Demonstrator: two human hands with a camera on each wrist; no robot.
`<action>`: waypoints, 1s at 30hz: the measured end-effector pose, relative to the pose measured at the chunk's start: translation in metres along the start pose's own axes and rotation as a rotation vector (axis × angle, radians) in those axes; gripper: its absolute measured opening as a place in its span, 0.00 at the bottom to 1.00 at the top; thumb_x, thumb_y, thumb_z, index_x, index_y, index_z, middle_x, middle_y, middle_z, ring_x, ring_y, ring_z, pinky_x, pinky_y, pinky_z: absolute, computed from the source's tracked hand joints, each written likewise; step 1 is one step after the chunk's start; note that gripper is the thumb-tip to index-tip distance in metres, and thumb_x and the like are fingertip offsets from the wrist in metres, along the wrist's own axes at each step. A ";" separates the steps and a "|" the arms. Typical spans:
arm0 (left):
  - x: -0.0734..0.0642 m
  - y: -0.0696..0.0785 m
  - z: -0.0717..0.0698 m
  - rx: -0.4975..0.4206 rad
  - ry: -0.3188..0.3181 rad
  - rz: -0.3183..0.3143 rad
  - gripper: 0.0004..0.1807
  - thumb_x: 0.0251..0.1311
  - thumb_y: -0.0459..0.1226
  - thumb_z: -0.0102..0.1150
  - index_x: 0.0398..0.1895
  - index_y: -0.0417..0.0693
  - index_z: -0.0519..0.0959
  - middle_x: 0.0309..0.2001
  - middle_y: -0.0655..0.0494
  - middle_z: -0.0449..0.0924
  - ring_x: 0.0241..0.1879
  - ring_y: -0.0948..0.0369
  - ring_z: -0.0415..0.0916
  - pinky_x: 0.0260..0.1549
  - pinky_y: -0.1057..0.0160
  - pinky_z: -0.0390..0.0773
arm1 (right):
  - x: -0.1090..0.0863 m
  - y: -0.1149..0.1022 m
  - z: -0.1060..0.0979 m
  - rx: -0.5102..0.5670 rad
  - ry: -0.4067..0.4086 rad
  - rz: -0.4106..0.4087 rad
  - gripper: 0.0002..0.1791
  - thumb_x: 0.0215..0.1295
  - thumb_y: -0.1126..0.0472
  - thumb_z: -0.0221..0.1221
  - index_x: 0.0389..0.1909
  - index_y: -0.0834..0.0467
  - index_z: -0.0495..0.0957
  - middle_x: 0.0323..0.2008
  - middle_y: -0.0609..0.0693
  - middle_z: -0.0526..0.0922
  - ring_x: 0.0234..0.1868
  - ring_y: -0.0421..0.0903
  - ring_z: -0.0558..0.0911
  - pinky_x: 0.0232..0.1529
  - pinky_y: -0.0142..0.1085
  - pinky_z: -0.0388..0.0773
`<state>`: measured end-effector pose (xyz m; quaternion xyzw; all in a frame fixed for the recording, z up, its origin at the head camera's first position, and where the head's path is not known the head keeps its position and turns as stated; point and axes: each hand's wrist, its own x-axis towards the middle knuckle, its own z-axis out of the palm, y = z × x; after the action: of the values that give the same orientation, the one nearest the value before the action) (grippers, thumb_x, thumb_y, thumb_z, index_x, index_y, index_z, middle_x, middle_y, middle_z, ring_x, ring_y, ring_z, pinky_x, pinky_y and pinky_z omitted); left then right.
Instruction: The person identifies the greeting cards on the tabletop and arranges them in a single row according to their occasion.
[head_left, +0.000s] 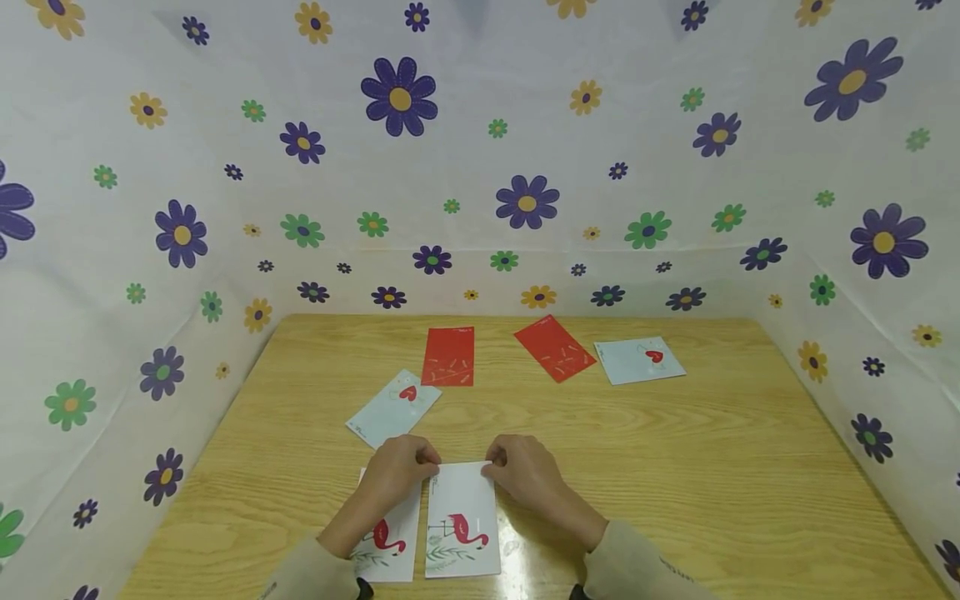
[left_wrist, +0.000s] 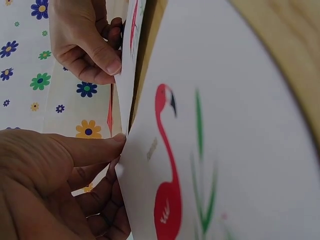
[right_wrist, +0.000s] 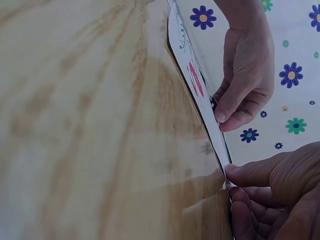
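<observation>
As hands [head_left: 396, 473] [head_left: 527, 469] pinch card [head_left: 461, 496] (white, rectangular), table [head_left: 675, 467] gleams; wood-grained.

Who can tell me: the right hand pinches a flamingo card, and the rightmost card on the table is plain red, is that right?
Not quite: the rightmost card is white with a red heart, as the head view shows. The right hand does pinch a flamingo card.
</observation>
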<state>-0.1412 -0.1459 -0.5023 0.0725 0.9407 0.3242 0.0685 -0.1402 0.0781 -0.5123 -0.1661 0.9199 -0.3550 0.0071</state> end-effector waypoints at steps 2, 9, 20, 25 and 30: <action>0.000 0.000 0.000 0.005 0.001 0.003 0.04 0.59 0.32 0.73 0.32 0.49 0.87 0.28 0.62 0.82 0.30 0.63 0.73 0.34 0.60 0.78 | 0.000 0.000 0.000 0.001 0.001 0.002 0.06 0.58 0.64 0.73 0.31 0.58 0.84 0.23 0.41 0.78 0.24 0.36 0.72 0.24 0.31 0.71; 0.001 0.000 0.000 0.017 0.007 0.018 0.04 0.59 0.31 0.73 0.32 0.49 0.87 0.28 0.62 0.82 0.30 0.63 0.73 0.34 0.60 0.78 | 0.001 0.002 0.000 0.015 0.003 0.002 0.06 0.58 0.65 0.73 0.30 0.58 0.84 0.23 0.41 0.79 0.25 0.36 0.73 0.26 0.31 0.72; -0.001 -0.001 -0.001 0.015 0.012 0.044 0.04 0.59 0.31 0.73 0.32 0.48 0.87 0.28 0.62 0.81 0.30 0.63 0.73 0.34 0.60 0.77 | 0.001 0.003 -0.001 0.060 -0.015 0.006 0.06 0.59 0.64 0.73 0.30 0.56 0.84 0.23 0.40 0.78 0.25 0.36 0.73 0.26 0.31 0.72; -0.003 -0.004 -0.004 0.010 0.087 0.069 0.03 0.60 0.33 0.73 0.35 0.48 0.88 0.33 0.61 0.83 0.33 0.63 0.74 0.37 0.58 0.78 | 0.003 0.005 -0.003 0.105 -0.043 0.033 0.05 0.61 0.62 0.72 0.32 0.56 0.84 0.25 0.41 0.80 0.26 0.37 0.75 0.28 0.32 0.74; -0.009 -0.005 -0.015 -0.014 0.168 0.041 0.04 0.63 0.33 0.70 0.40 0.46 0.88 0.37 0.58 0.85 0.36 0.61 0.77 0.40 0.56 0.80 | 0.008 0.005 -0.006 0.151 -0.087 0.060 0.04 0.64 0.62 0.70 0.34 0.57 0.84 0.26 0.42 0.80 0.25 0.39 0.75 0.26 0.32 0.73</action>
<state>-0.1360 -0.1605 -0.4930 0.0640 0.9392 0.3370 -0.0168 -0.1496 0.0834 -0.5098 -0.1529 0.8939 -0.4155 0.0701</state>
